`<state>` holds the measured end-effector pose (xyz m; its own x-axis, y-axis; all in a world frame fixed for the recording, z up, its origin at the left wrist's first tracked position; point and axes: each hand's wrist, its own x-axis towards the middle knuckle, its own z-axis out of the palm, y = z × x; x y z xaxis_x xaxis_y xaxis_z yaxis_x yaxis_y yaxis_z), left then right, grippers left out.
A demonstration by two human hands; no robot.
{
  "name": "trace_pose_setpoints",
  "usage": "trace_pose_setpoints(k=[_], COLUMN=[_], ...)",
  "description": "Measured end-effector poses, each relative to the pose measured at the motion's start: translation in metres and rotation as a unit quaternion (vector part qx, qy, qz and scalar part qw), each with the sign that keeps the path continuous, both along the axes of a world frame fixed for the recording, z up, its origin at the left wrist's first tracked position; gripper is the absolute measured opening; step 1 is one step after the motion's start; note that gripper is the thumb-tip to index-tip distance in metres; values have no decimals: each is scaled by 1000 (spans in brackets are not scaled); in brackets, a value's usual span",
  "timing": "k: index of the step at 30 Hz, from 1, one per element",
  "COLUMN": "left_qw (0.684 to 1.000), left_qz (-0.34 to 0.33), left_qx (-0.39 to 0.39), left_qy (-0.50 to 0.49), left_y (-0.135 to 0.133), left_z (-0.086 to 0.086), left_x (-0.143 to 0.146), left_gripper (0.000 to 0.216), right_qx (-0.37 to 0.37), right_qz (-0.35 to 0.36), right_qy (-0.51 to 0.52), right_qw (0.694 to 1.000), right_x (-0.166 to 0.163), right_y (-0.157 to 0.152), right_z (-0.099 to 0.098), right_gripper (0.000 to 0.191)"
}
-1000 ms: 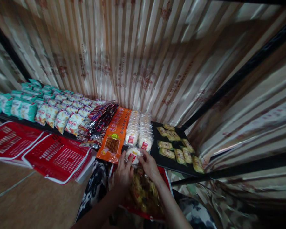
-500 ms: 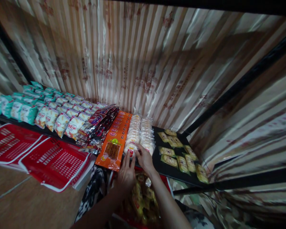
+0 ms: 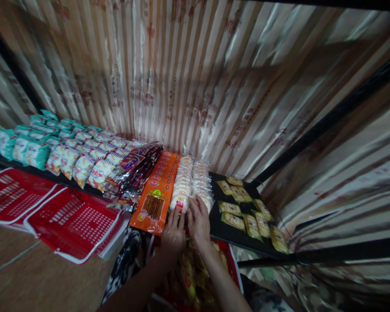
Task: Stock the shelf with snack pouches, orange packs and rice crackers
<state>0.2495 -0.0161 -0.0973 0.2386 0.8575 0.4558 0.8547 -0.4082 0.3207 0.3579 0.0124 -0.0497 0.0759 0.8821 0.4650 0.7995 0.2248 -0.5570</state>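
Two rows of round white cakes in clear wrappers (image 3: pixel 191 180) lie on the black shelf (image 3: pixel 229 229). My left hand (image 3: pixel 173 232) has its fingers stretched out against the front packet of the left row (image 3: pixel 179 202). My right hand (image 3: pixel 199 221) lies open and flat on the front of the right row. Both hands rest at the shelf's near edge. Below my wrists sits a red bin with yellow snack packets (image 3: pixel 195 277).
Left of the cakes lie long orange packets (image 3: pixel 156 193), dark foil packets (image 3: pixel 134 167), striped snack bags (image 3: pixel 84 158) and teal bags (image 3: pixel 26 145). Flat yellow-green packets (image 3: pixel 247 208) lie to the right. Red baskets (image 3: pixel 71 219) stand at lower left. A striped satin curtain (image 3: pixel 182 78) backs the shelf.
A wrapped cake that both hands held just in front of the shelf has been set at the front of the left row; the hands moved forward and now lie flat on the rows.
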Motion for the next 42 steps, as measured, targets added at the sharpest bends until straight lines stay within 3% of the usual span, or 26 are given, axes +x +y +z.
trace_pose_setpoints(k=[5,12,26,32,37,39,42], left_qw=[999,997,993,996,985,984,990], left_qz=[38,56,57,21,-44,-40,0], left_qx=[-28,-39,-100,-79,-163,-174,-129], left_qy=[12,46,15,-33,-43,-13,49], left_y=[-3,-2,1,-14,-61,-78,-93], left_z=[2,3,18,26,18,5,-25], left_x=[4,6,10,3,-5,-11,-26], left_gripper=[51,53,57,42,28,31,36], right_qx=[48,43,68,87,10,-37,-176], right_qz=[-50,-41,-44,-23,38,31,36], right_qy=[-30,-63,-60,-4,62,96,120], right_qw=[997,996,995,996,997,994,976], right_x=[17,34,35,31,14,4,-14], right_y=[-24,-38,-36,-58,-95,-106,-116], right_z=[-20,-42,-48,-49,-86,-101,-112], right_gripper=[34,36,33,31,30,31,33])
